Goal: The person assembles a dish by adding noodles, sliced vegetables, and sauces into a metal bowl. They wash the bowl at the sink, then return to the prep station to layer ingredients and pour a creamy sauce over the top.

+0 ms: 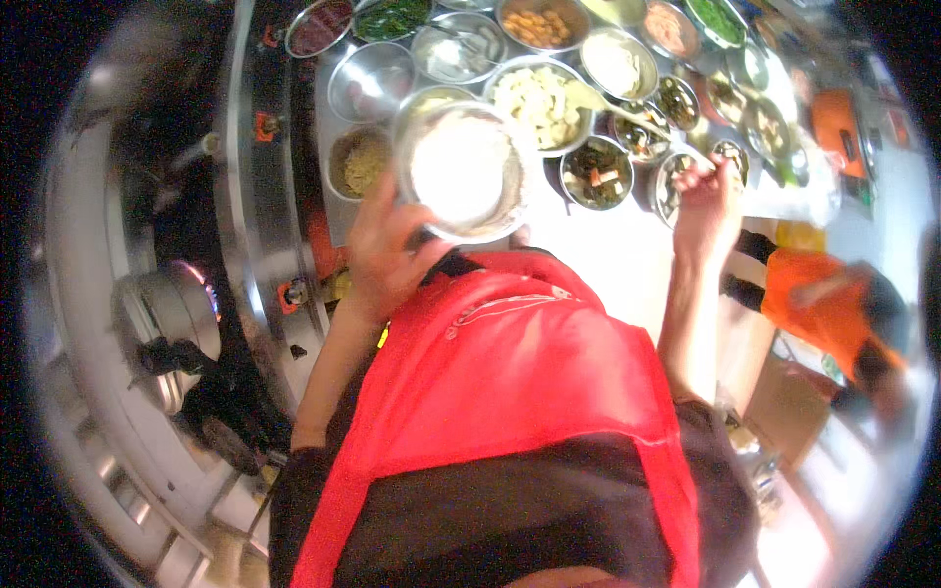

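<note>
Food bowls crowd a bright table. At upper centre, the left hand grasps a metal bowl by its lower-left side; upper right, the right hand clasps a pale utensil extending up-left.

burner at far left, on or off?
On: a purplish flame shows along the edge of the grey pot.

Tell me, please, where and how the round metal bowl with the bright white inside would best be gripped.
Probably by the rim, coming from the near left, where the left hand is: the round metal bowl shows no handle, its edge faces the person there, and the bowl of pale chunks crowds its far right side.
</note>
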A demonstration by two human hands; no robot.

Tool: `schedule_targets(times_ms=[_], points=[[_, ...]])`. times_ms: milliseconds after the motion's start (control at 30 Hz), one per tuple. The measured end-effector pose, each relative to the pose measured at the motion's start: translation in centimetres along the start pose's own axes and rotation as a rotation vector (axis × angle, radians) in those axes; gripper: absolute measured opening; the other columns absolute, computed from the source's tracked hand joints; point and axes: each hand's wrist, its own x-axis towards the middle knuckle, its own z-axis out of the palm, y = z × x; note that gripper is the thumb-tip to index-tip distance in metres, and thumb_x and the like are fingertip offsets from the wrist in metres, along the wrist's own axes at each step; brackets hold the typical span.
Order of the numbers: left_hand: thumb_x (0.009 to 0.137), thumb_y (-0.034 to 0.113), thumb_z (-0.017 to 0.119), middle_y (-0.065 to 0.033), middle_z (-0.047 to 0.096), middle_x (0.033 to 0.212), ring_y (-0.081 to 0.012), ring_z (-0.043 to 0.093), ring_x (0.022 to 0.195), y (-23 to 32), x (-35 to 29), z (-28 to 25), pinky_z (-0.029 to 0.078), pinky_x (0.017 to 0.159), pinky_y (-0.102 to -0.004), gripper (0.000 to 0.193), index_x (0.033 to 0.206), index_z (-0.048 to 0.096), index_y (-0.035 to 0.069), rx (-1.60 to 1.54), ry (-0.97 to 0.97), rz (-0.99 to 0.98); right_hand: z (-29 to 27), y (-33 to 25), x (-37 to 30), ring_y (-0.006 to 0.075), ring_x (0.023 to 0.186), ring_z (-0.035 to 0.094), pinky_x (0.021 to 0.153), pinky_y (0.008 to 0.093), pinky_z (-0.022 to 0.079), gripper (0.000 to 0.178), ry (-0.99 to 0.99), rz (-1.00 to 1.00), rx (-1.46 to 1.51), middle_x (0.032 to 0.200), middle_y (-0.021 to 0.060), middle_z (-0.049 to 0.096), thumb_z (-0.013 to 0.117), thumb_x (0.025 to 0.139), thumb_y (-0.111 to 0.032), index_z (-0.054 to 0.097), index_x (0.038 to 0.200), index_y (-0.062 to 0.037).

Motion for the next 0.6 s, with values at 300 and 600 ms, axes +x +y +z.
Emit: schedule_targets(times_ms=[300, 600], points=[[0.06, 0.022, 0.079, -0.0268, 0.04, 0.134, -0.0398, 0.046, 0.12, 4.3, 4.0, 8.8, 0.041, 0.095, -0.0425, 0.035, 0.084, 0.06, 0.007, -0.059, -0.175, 0.178, -5.9, -1.1, -7.4, 0.0189, 0.074, 0.062, 0.066, 0.0298, 0.052, 0.018, -0.107, -0.182, -0.46, 0.091, 0.013, 0.062, 0.049, 0.094, -0.011, 0.059, 0.097, 0.0039], [0.057, 0.017, 0.079, -0.0262, 0.04, 0.133, -0.0393, 0.047, 0.119, 6.1, 4.8, 10.5, 0.044, 0.092, -0.0398, 0.032, 0.081, 0.059, 0.008, -0.04, -0.23, 0.239, -7.6, 0.5, -8.8, 0.0169, 0.068, 0.061, 0.065, 0.0293, 0.051, 0.022, 0.065, 0.037, -0.275, 0.085, 0.011, 0.063, 0.048, 0.095, -0.016, 0.058, 0.096, 0.0037]])
